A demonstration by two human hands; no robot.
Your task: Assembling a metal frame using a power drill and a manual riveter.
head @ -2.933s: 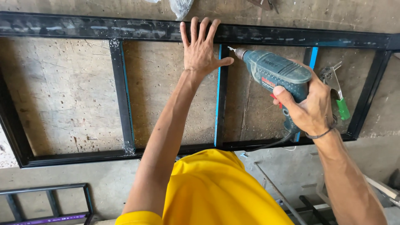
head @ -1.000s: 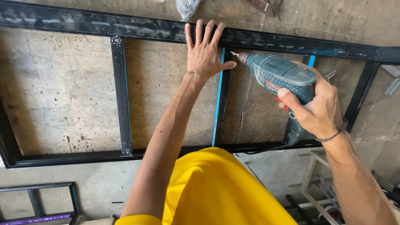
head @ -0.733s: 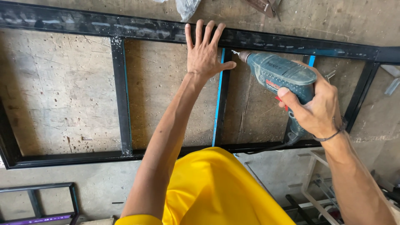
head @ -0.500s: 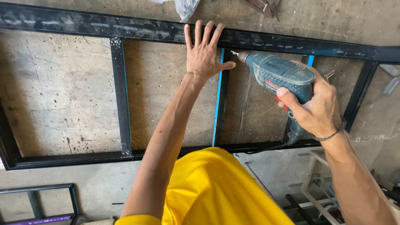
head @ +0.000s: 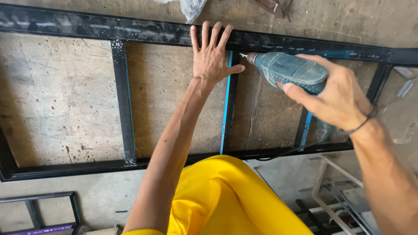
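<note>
A black metal frame (head: pixel 130 32) lies flat on the concrete floor (head: pixel 56 95), and everything else is placed against it. The left hand (head: pixel 212 58) is spread flat, fingers wide and grip open, pressing where the frame's top rail meets the middle upright bar (head: pixel 228 113), whose left edge carries a blue strip. Just right of that bar, the right hand (head: pixel 337 98) has its grip closed around the handle of a teal power drill (head: pixel 289 72); the drill's tip points at the bar's upper end, close to the left thumb. A red rectangular label sits on the drill body's side near the fingers. Above the frame's top rail lies a crumpled clear plastic bag (head: pixel 191 6). Below its bottom rail is the person's yellow garment (head: pixel 226 196), with a smaller black frame (head: pixel 72 200) at lower left.
</note>
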